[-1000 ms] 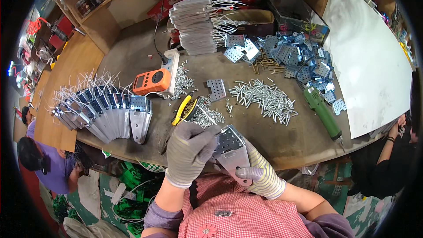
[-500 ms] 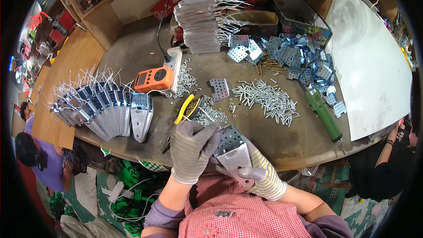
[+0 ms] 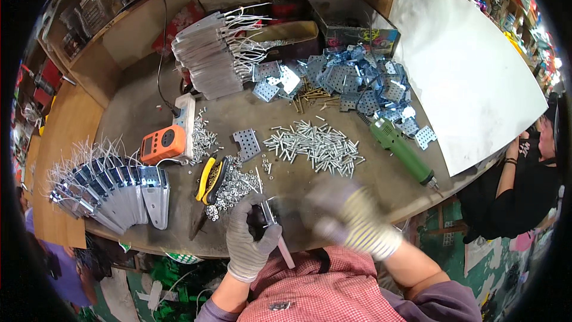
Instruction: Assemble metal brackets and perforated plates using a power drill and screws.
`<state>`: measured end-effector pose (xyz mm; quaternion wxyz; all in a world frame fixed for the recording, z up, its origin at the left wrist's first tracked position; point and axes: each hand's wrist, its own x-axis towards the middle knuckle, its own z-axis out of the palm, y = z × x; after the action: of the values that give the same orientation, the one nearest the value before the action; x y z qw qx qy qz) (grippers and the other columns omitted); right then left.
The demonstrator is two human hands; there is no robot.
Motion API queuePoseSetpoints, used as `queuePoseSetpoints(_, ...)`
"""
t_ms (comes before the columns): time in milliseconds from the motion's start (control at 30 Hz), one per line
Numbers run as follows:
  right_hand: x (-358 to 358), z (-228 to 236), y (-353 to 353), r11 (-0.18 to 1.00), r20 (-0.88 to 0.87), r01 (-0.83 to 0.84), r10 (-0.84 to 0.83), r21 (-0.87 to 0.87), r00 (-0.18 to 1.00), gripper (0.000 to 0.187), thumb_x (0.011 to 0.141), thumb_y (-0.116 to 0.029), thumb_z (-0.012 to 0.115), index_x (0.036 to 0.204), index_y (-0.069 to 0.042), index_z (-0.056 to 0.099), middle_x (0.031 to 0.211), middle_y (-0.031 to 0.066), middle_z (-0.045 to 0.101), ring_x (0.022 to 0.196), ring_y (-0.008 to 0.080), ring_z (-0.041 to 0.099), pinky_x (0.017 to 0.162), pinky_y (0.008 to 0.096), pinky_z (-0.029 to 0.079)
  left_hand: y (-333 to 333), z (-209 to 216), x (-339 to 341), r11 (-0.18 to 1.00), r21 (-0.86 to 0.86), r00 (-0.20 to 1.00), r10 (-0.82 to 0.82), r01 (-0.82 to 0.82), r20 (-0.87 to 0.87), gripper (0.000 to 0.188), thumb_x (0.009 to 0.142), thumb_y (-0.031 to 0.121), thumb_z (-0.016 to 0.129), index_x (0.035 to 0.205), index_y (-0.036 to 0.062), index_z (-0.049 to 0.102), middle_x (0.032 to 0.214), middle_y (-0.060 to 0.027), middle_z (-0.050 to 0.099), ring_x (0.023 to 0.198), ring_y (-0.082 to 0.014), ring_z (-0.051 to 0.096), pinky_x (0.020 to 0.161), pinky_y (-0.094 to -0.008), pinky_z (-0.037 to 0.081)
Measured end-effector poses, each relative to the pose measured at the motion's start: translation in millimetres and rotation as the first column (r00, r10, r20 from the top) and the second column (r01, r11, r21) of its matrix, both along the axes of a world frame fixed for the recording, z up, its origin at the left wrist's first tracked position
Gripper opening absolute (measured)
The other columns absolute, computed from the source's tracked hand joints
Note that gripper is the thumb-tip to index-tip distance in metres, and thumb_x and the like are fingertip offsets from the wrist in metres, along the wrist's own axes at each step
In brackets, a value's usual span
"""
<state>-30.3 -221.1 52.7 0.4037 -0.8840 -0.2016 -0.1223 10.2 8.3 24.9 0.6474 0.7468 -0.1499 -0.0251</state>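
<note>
My left hand [image 3: 245, 244], in a striped grey glove, is closed around a metal bracket [image 3: 271, 216] turned edge-on at the bench's front edge. A pale strip, probably a cable tie [image 3: 258, 180], sticks up beside it. Apart from the bracket, to its right, my gloved right hand [image 3: 357, 217] is smeared by motion; its fingers cannot be made out. Just beyond lies a heap of silver screws [image 3: 316, 148]. Left of my left hand are a pile of small nuts [image 3: 229, 194] and yellow-and-black pliers [image 3: 210, 182]. A loose perforated plate [image 3: 246, 144] lies behind the nuts.
A green electric screwdriver [image 3: 402, 152] lies at right, near a heap of blue-grey perforated plates [image 3: 351, 80]. Finished-looking brackets [image 3: 155, 194] fan out at left. An orange meter [image 3: 164, 144] sits by a power strip [image 3: 186, 122]. Stacked brackets with white ties [image 3: 208, 56] stand behind. A person [image 3: 512, 185] is at far right.
My right hand has let go of the bracket and moved away to the right. The bracket, in my left hand, has turned edge-on. The whole view has shifted to the right.
</note>
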Motion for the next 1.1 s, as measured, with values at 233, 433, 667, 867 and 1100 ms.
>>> queuePoseSetpoints(233,-29,-6,-134,0.476,0.217,0.685,-0.711,-0.551,0.669,0.070,0.071,-0.024,0.075,0.136,-0.014,0.050,0.109,0.0198,0.058,0.095,0.0376,0.055,0.082,0.0454,0.046,-6,1,1,1.000,-0.026,0.999,0.005,-0.004,0.039,0.052,0.078,0.025,0.074,0.121,0.0036,0.053,0.094,-0.0008,0.052,0.082,-0.0094,0.052,0.075,-0.0254,0.046)
queuePoseSetpoints(433,-27,-20,-110,0.501,-0.447,0.561,-0.340,0.659,0.828,0.069,0.081,-0.032,0.073,0.140,-0.012,0.042,0.110,0.0085,0.060,0.090,0.0287,0.059,0.082,0.0445,0.048,-5,6,0,0.990,0.100,0.986,0.082,-0.097,0.147,0.052,0.072,0.016,0.071,0.119,0.0024,0.055,0.091,-0.0033,0.053,0.078,-0.0123,0.051,0.072,-0.0256,0.045)
queuePoseSetpoints(667,16,-37,1,-0.403,-0.074,0.134,0.162,0.905,0.984,0.041,0.089,-0.036,0.065,0.122,-0.015,0.053,0.079,-0.0049,0.041,0.080,0.0119,0.046,0.094,0.0407,0.039,-1,1,0,0.972,0.199,0.969,0.072,-0.121,0.238,0.056,0.072,0.020,0.078,0.121,0.0055,0.055,0.088,0.0019,0.053,0.070,-0.0085,0.046,0.066,-0.0233,0.044)
queuePoseSetpoints(867,18,-37,17,-0.604,-0.059,0.150,0.169,0.783,0.984,0.032,0.089,-0.033,0.063,0.115,-0.015,0.060,0.072,-0.0074,0.035,0.072,0.0095,0.043,0.090,0.0375,0.040,-2,4,0,0.967,0.214,0.970,0.085,-0.135,0.229,0.058,0.070,0.025,0.079,0.120,0.0063,0.056,0.086,0.0014,0.053,0.069,-0.0099,0.045,0.065,-0.0256,0.043)
queuePoseSetpoints(1100,19,-35,18,-0.622,-0.044,0.138,0.165,0.770,0.985,0.027,0.087,-0.028,0.065,0.110,-0.015,0.060,0.070,-0.0071,0.033,0.070,0.0095,0.040,0.089,0.0383,0.041,0,3,-1,0.963,0.236,0.976,0.085,-0.132,0.199,0.060,0.070,0.029,0.081,0.121,0.0082,0.056,0.094,-0.0009,0.058,0.071,-0.0118,0.048,0.068,-0.0262,0.045)
